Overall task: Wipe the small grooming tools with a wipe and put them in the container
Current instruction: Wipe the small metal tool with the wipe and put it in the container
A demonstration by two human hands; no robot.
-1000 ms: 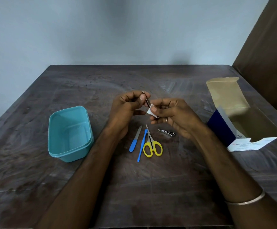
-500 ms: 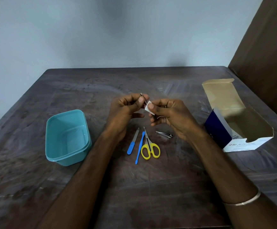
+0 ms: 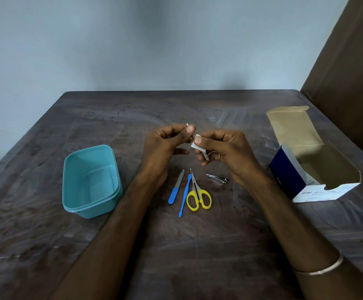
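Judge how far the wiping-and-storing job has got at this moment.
Done: nothing stored; the teal container holds no tools. In hand: the left hand holds a thin metal tool while the right hand pinches the wipe on it. Left: nail file, blue stick, scissors, clipper.

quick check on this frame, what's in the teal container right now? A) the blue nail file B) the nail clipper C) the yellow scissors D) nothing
D: the teal container shows only its bare inside, while the yellow scissors, the nail clipper and the blue nail file all lie on the table to its right, in front of the hands.
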